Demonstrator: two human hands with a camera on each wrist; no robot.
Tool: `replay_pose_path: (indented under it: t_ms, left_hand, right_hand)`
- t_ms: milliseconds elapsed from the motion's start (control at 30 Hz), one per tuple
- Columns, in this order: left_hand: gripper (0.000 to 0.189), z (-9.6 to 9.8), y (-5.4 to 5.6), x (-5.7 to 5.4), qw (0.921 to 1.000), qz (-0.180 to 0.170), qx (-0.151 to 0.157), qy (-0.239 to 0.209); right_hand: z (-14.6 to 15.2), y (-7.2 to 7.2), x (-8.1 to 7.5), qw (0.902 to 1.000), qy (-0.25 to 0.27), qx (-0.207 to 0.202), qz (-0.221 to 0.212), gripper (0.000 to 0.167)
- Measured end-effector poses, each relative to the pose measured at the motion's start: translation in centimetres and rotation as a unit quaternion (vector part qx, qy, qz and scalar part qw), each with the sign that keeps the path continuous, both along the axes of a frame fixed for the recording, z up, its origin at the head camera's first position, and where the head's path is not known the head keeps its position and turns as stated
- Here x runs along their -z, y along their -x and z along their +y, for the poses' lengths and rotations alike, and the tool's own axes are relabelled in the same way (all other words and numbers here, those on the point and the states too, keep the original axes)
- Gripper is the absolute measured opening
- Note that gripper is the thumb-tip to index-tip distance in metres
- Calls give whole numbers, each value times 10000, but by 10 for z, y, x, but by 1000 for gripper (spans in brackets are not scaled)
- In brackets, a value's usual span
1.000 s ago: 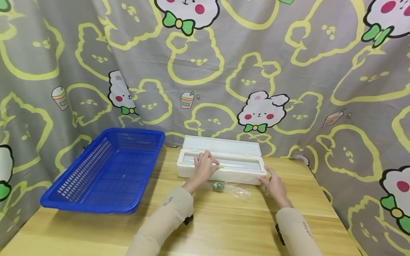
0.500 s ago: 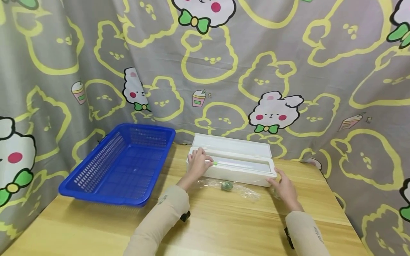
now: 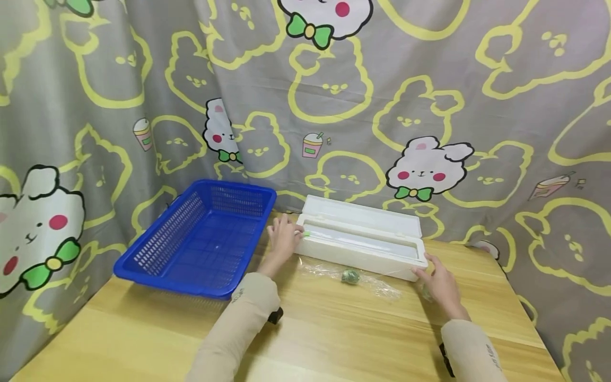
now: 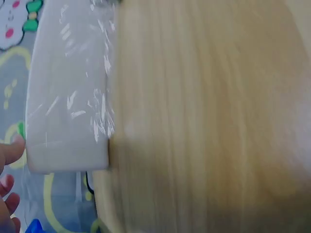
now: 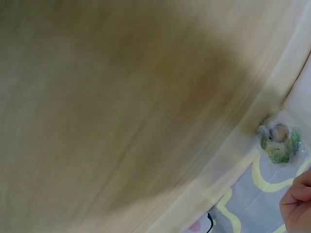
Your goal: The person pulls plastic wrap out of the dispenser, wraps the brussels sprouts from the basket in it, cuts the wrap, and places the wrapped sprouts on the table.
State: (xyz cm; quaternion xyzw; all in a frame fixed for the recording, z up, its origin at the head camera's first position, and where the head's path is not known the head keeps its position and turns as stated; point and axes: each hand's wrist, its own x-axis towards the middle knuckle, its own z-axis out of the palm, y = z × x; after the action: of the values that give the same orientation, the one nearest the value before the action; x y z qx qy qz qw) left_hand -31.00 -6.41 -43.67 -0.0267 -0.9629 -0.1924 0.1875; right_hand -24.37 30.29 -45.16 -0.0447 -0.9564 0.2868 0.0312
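Observation:
A long white plastic wrap dispenser point(image 3: 358, 253) lies on the table with its lid point(image 3: 363, 215) tipped back. At its left end my left hand point(image 3: 283, 240) has thumb and fingertips at the small green slide cutter point(image 3: 307, 233) on the front rim. My right hand point(image 3: 441, 286) grips the right end, thumb on the front face. Clear film point(image 3: 382, 288) hangs from the front onto the wood. Below the dispenser's front sits a green bundle point(image 3: 350, 276) by the film. A second film-wrapped green bundle point(image 5: 281, 141) is near the right hand, partly hidden by it in the head view.
A large blue plastic basket point(image 3: 191, 254) stands left of the dispenser, close to my left forearm. Behind the wooden table point(image 3: 353, 334) hangs a grey patterned curtain point(image 3: 267, 79), right behind the lid.
My left hand has slid with the green cutter leftward along the rim, from near the middle to the left end. The right hand stays on the right end. The head view has turned left.

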Motion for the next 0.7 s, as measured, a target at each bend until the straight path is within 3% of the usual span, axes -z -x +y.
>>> replay_pose_path:
  t_ms: [133, 567, 700]
  left_hand:
    - [15, -2, 0, 1, 9998, -108, 57, -166]
    - [15, -18, -2, 3, 9980, -30, -485, -416]
    - [16, -15, -2, 6, 9968, -23, -353, -717]
  right_hand:
    - [2, -2, -2, 9999, -149, 69, 14, 71]
    - [-7, 1, -5, 9995, -327, 3, 34, 69]
    - [-3, -1, -7, 9992, -411, 16, -2, 68]
